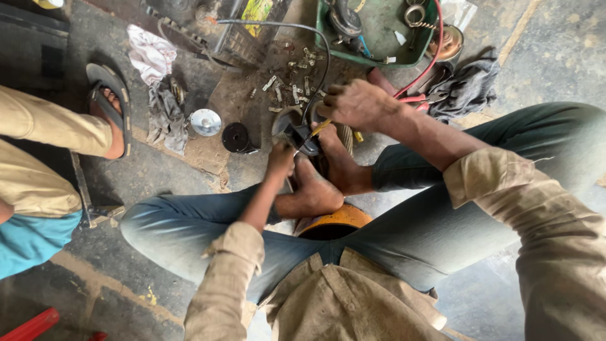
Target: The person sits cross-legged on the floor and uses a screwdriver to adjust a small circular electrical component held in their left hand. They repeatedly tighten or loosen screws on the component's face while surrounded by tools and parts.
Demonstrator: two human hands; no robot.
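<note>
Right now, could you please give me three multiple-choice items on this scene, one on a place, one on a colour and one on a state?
1. Where does the green tray lie?
A. Beyond the hands, at the top of the view
B. On the person's lap
C. Under the sandalled foot

2. What colour is the round seat under the person?
A. White
B. Orange-yellow
C. Purple

3. How is the metal part held?
A. It hangs from a hook
B. It lies loose, untouched
C. Braced by the bare feet, with both hands at it

Answers: 1 A, the tray sits on the floor past the scattered small parts. 2 B, its rim shows orange-yellow between the legs. 3 C, the left hand grips it below while the right hand works a yellow-handled tool on it.
</note>
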